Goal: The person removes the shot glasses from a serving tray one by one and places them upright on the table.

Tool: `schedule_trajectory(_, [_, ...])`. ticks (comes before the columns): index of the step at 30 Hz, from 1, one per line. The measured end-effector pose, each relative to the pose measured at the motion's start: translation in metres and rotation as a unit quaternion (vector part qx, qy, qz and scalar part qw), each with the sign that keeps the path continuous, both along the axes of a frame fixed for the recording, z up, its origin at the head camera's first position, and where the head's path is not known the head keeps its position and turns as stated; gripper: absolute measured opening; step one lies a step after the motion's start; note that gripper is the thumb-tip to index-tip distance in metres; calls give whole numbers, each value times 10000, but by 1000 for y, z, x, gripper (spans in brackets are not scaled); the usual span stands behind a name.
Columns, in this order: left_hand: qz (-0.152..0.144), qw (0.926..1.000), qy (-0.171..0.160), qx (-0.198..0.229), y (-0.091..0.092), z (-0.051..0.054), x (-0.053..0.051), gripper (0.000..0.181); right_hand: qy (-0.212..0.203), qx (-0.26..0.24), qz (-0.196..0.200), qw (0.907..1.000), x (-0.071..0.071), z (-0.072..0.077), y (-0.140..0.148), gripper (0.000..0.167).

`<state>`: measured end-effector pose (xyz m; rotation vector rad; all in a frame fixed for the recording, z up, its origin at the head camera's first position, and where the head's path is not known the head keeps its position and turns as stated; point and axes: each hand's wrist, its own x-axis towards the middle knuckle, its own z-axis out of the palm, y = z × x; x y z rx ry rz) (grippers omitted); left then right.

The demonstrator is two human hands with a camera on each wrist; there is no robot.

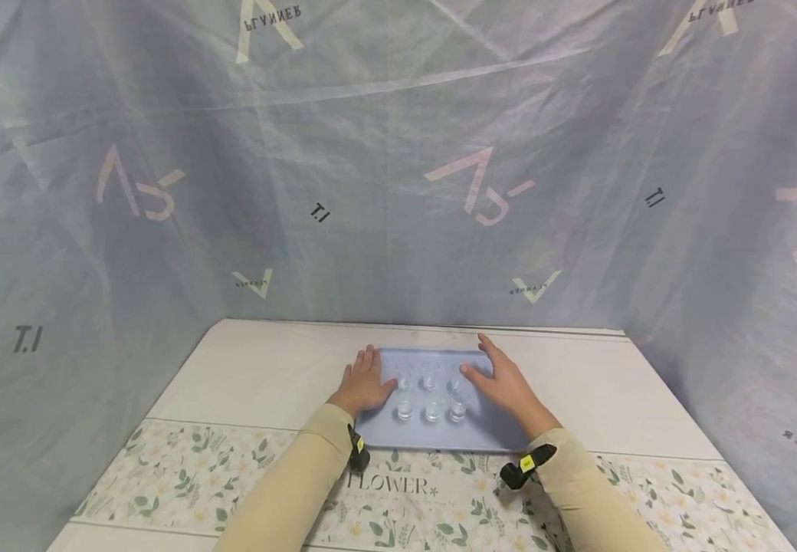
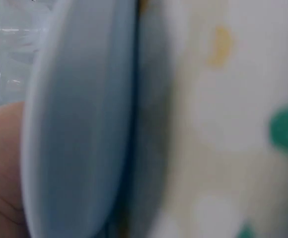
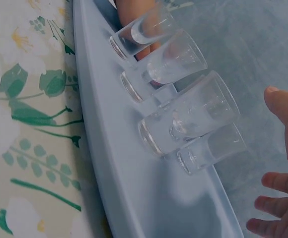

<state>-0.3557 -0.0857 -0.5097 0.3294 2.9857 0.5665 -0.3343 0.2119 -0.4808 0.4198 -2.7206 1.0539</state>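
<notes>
A light blue rectangular tray lies on the table with several small clear shot glasses standing upright on it in two rows. Over the tray's left end, my left hand has its fingers extended forward and its thumb reaching toward the glasses. It appears to touch the left rim, though the exact contact is hidden. My right hand is spread above the right end, holding nothing. In the right wrist view, a gap separates its fingers from the nearest glass. The left wrist view is mostly the tray's blurred side.
A white cover with a printed floral band lies on the table under the tray and forearms. Grey printed curtains hang behind and at both sides. Each wrist carries a black strap with a camera.
</notes>
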Motion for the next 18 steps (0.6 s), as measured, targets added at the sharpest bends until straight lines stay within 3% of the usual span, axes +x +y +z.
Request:
schedule_trajectory(8, [50, 9995, -164, -251, 3, 8, 3, 78, -216, -775, 385, 9960, 0, -3, 0, 80])
schedule_trajectory(18, [72, 9990, -247, -359, 3, 9, 6, 79, -292, -1384, 917, 9857, -2, -13, -3, 82])
